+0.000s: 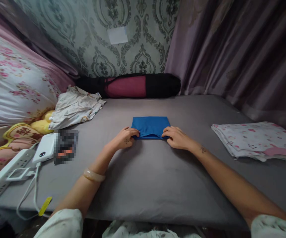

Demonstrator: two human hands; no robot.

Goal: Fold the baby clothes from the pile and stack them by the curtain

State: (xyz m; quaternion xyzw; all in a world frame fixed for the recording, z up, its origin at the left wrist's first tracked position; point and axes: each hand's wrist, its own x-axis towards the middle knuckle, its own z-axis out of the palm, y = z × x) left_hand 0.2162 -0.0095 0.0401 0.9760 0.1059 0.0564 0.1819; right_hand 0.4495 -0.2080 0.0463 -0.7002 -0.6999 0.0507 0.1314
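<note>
A folded blue cloth (150, 125) lies flat in the middle of the grey-covered surface. Its near edge lifts slightly between my hands, showing a gap under the top layer. My left hand (126, 138) pinches the near left corner with curled fingers. At the near right corner, my right hand (175, 137) grips the cloth the same way. What lies under my fingertips is hidden.
A folded white printed cloth (254, 139) lies on the right. To the left are a crumpled white cloth (77, 105), a white power bank (45, 147), a power strip (7, 177) with cables, and a plush toy (16, 145). A black and maroon roll bag (126, 86) rests along the wall.
</note>
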